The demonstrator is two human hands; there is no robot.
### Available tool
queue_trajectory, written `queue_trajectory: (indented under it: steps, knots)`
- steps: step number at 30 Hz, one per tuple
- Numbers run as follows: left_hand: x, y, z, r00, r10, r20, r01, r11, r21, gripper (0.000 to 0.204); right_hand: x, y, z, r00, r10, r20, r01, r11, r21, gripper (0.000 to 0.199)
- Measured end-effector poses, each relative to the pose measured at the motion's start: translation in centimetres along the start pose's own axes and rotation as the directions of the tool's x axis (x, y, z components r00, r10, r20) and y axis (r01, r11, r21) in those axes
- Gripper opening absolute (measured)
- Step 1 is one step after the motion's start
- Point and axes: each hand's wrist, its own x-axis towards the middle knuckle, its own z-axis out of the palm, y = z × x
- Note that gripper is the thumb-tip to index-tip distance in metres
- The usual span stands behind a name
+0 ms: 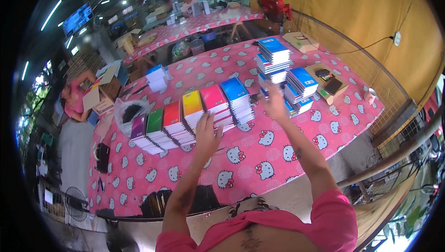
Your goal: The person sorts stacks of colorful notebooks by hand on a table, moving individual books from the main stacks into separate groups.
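Note:
A row of notebook stacks runs across the table, sorted by cover: purple (138, 126), green (155, 120), red (172, 113), yellow (192, 103), pink (212, 96) and blue (235, 89). My left hand (208, 132), fingers apart, is at the near side of the yellow and pink stacks; whether it touches them I cannot tell. To the right stand a tall pile of blue notebooks (273, 50) and a shorter blue pile (303, 79). My right hand (274, 102) reaches to the tall pile's lower front, fingers extended, hiding part of it.
The pink patterned tablecloth (250, 159) is torn at its near edge. A plastic bag (124, 115), black case (102, 157) and small blue stack (157, 78) lie left. An open cardboard tray (328, 82) and cup (369, 95) are right. A co-worker (76, 95) is beside a box (104, 92).

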Motion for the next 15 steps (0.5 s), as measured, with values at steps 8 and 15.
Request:
queue_trajectory:
  steps: [8,15]
  knots:
    - [5.5,-6.3,3.5,0.981,0.177,0.080,-0.191,0.953,0.236,0.028,0.4,-5.1,5.6,0.936,-0.253,0.243,0.316,0.909,-0.270,0.028]
    - [-1.8,-0.9,-6.1,0.999,0.025,-0.044,-0.038,0.941,-0.336,0.031,-11.7,-3.8,-0.4,0.860,-0.029,0.510,-0.337,0.719,0.608,0.037]
